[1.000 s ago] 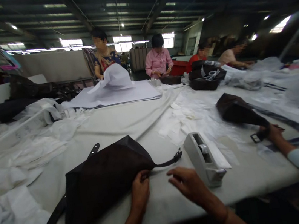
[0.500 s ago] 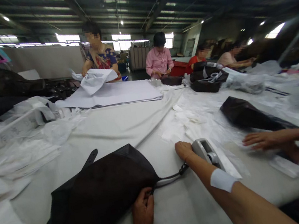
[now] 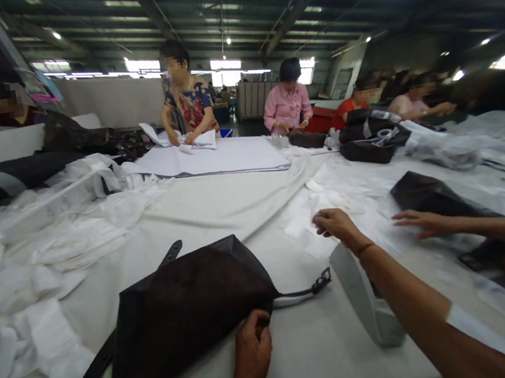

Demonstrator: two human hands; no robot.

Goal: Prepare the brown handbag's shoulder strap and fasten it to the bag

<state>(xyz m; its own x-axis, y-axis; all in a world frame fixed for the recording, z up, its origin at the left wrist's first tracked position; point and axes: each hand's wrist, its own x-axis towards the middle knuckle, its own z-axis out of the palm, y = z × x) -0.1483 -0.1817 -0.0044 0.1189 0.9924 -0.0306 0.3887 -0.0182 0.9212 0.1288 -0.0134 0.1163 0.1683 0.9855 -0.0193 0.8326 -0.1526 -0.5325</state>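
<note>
Touching the black bag (image 3: 189,303), the curled left hand (image 3: 253,350) may grip it, I can't tell; the open right hand (image 3: 336,226) holds nothing, over white paper (image 3: 304,222), near a tape holder (image 3: 366,302).

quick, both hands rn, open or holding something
left hand: closed on the edge of the dark brown bag
right hand: open, holding nothing

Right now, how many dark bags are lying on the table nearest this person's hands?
2. One dark bag lies by the person's left hand; the other lies to the right, by a co-worker's hand. More sit farther off; some may be hidden.
</note>
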